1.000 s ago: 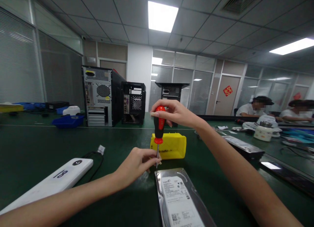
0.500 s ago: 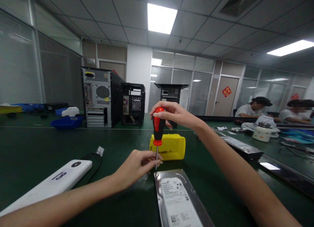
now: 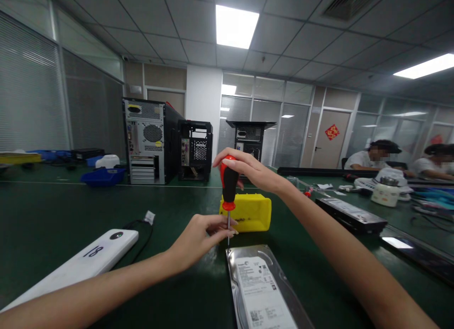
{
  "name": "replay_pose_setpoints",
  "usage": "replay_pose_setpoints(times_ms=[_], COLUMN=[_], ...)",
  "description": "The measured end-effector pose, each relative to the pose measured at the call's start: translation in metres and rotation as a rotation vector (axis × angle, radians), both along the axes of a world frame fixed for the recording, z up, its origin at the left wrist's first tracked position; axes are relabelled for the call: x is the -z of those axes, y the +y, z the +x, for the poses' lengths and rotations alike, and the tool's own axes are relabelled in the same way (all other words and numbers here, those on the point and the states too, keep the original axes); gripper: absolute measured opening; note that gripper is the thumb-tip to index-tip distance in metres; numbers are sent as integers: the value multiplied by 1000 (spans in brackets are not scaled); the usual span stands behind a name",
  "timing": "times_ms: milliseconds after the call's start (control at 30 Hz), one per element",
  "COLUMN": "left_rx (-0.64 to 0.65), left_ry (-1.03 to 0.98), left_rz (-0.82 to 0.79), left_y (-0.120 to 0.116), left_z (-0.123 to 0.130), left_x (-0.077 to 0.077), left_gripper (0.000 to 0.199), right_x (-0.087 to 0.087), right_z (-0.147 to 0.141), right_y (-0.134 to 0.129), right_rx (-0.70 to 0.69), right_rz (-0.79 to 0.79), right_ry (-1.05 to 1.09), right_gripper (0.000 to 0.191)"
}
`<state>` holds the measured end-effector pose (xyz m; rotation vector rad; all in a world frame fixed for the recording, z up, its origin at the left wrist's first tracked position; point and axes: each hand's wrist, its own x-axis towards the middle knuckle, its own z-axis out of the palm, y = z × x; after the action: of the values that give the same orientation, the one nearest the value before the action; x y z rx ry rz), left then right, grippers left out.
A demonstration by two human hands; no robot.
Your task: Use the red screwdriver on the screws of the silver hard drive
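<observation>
A red and black screwdriver (image 3: 231, 186) stands nearly upright at the far left corner of a hard drive (image 3: 262, 291). My right hand (image 3: 250, 165) grips the top of its handle from above, the palm over the red end. Lower down, the thumb and fingers of my left hand (image 3: 200, 234) close around the thin metal shaft near the tip. The drive lies flat on the green table, its white label facing up. Whether a screw sits under the tip is too small to tell. Just behind my left fingers is a yellow bin (image 3: 253, 213) with small dark bits inside.
A white power bank (image 3: 85, 260) marked 18 lies at left with a cable. Computer cases (image 3: 147, 142) stand at the back, beside a blue tray (image 3: 102, 176). Another drive (image 3: 351, 215) and a phone (image 3: 418, 258) lie at right. Two people sit farther off.
My right hand has settled lower and flatter over the handle's end. The screwdriver tip now meets the drive's corner. The whole view has shifted slightly.
</observation>
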<state>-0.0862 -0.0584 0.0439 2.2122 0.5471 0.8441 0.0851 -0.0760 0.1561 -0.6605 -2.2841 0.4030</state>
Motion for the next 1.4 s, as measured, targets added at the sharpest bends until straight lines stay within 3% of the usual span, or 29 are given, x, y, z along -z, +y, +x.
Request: replay_pose_setpoints(times_ms=[200, 500, 700, 800, 867, 1000, 1067, 1400], left_rx=[6, 36, 5, 7, 12, 26, 27, 42], left_ry=[9, 51, 58, 78, 96, 113, 125, 129], left_rz=[-13, -18, -15, -54, -70, -64, -64, -59], left_y=[-3, -3, 3, 3, 2, 2, 1, 2], left_z=[0, 0, 2, 2, 1, 1, 1, 0], left_x=[-3, -2, 2, 1, 0, -1, -2, 1], left_gripper=[26, 31, 28, 29, 31, 33, 33, 28], right_x=[0, 2, 8, 8, 5, 0, 0, 4], right_z=[3, 2, -5, -6, -3, 7, 10, 7], right_y=[6, 9, 12, 11, 8, 3, 4, 11], right_rx=[-101, 73, 176, 200, 199, 62, 12, 140], right_rz=[-95, -7, 300, 362, 306, -24, -101, 20], right_ry=[19, 44, 62, 55, 27, -2, 7, 64], right_gripper=[28, 25, 14, 18, 24, 31, 32, 24])
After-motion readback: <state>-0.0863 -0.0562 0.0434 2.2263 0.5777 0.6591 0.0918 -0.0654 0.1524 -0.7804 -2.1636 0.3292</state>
